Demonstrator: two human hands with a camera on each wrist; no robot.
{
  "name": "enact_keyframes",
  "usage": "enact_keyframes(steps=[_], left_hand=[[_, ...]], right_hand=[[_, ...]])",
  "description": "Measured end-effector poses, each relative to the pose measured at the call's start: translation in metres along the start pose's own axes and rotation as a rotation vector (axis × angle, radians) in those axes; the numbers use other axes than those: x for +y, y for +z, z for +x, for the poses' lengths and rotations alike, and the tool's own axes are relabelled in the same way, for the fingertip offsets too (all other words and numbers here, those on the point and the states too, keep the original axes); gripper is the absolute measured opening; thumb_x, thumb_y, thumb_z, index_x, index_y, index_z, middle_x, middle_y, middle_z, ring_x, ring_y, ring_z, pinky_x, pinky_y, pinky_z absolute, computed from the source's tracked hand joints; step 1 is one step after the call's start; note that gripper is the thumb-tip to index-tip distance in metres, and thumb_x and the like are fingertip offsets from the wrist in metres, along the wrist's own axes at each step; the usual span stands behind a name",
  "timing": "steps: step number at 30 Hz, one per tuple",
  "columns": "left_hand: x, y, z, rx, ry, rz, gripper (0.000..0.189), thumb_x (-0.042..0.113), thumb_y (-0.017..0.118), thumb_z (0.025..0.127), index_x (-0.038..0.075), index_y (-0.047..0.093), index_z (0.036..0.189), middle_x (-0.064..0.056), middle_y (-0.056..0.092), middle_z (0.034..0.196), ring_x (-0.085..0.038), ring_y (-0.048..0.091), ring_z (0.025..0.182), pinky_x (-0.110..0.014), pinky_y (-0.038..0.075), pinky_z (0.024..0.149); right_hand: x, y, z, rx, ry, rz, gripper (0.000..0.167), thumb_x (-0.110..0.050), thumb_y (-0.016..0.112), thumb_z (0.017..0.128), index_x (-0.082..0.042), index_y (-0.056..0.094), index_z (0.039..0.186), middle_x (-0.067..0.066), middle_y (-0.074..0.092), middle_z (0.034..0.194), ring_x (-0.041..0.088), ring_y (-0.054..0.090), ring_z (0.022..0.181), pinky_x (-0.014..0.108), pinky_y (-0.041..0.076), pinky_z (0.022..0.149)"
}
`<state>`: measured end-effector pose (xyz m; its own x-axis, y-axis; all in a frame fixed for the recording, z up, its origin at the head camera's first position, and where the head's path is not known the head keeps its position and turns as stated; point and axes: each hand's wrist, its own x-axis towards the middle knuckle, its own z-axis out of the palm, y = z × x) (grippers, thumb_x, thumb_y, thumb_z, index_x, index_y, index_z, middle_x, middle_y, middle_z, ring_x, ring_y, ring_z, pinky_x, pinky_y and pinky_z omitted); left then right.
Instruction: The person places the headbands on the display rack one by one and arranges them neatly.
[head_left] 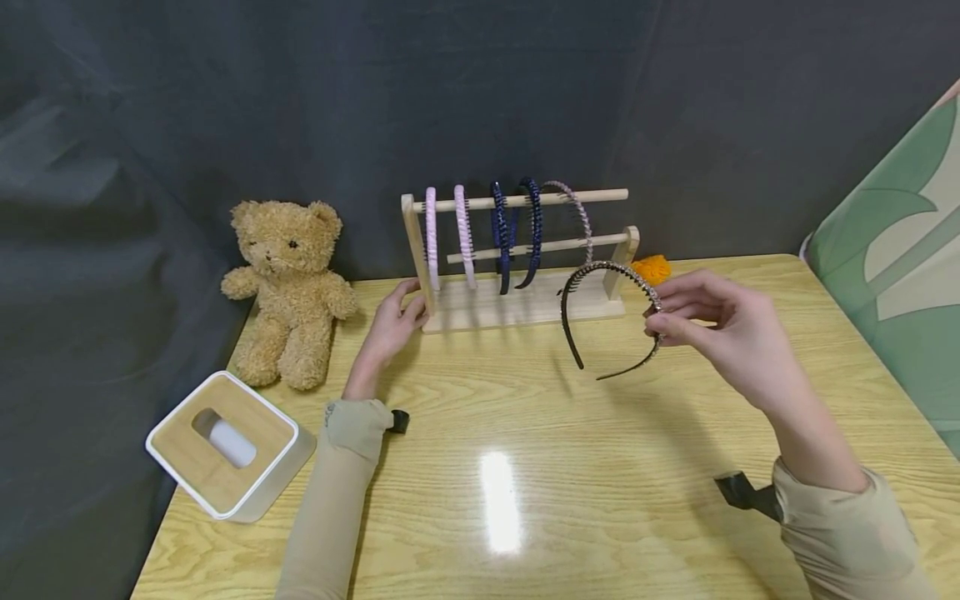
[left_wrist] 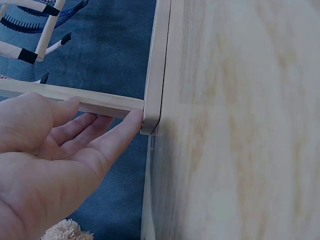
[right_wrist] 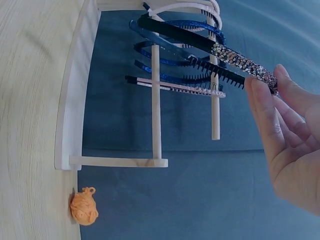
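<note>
A sparkly stone-studded black headband (head_left: 611,266) with comb teeth is held up in front of the wooden headband stand (head_left: 525,312). My right hand (head_left: 738,337) pinches its side between thumb and fingers; in the right wrist view the glittery section (right_wrist: 237,61) meets the fingertips. At the stand's left end my left hand (head_left: 392,327) grips the lower part of the upright (left_wrist: 107,100), thumb on one side and fingers on the other. Hanging on the stand are two pink headbands (head_left: 463,233), two dark blue headbands (head_left: 535,225) and one pale beaded headband (head_left: 581,217).
A teddy bear (head_left: 288,292) sits left of the stand, with a white tissue box (head_left: 281,475) with a wooden lid nearer the front. Behind the stand's right end lies a small orange object (head_left: 651,268). A dark curtain (head_left: 375,100) hangs behind the table.
</note>
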<state>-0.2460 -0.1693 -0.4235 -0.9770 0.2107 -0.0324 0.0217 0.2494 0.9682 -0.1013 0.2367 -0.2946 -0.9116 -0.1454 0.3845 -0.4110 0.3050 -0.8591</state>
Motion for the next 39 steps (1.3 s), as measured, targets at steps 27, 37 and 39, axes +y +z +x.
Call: enact_keyframes(steps=[27,37,39], left_hand=[[-0.001,-0.002,0.0,-0.01,-0.013,-0.013,0.049,0.013,0.042,0.118,0.0,0.034,0.165,-0.027,0.04,0.16,-0.04,0.053,0.141,-0.041,0.052,0.115],[-0.002,-0.002,0.001,-0.022,0.0,-0.026,0.049,0.015,0.042,0.118,0.001,0.034,0.165,-0.029,0.042,0.158,-0.041,0.052,0.142,-0.042,0.05,0.117],[-0.002,-0.002,0.001,-0.022,-0.005,-0.029,0.05,0.015,0.042,0.118,0.001,0.034,0.165,-0.029,0.042,0.158,-0.041,0.052,0.142,-0.042,0.05,0.117]], right_hand=[[0.0,-0.014,0.001,0.136,-0.014,0.134,0.032,0.031,0.073,0.083,0.011,0.071,0.109,0.006,0.078,0.093,0.011,0.077,0.078,0.021,0.065,0.066],[0.005,-0.021,0.012,0.212,-0.049,0.104,0.029,0.028,0.076,0.083,0.015,0.071,0.109,0.005,0.076,0.089,0.009,0.076,0.075,0.022,0.065,0.066],[0.005,-0.022,0.014,0.231,-0.05,0.059,0.028,0.026,0.077,0.084,0.015,0.071,0.109,0.003,0.076,0.088,0.008,0.076,0.074,0.022,0.065,0.066]])
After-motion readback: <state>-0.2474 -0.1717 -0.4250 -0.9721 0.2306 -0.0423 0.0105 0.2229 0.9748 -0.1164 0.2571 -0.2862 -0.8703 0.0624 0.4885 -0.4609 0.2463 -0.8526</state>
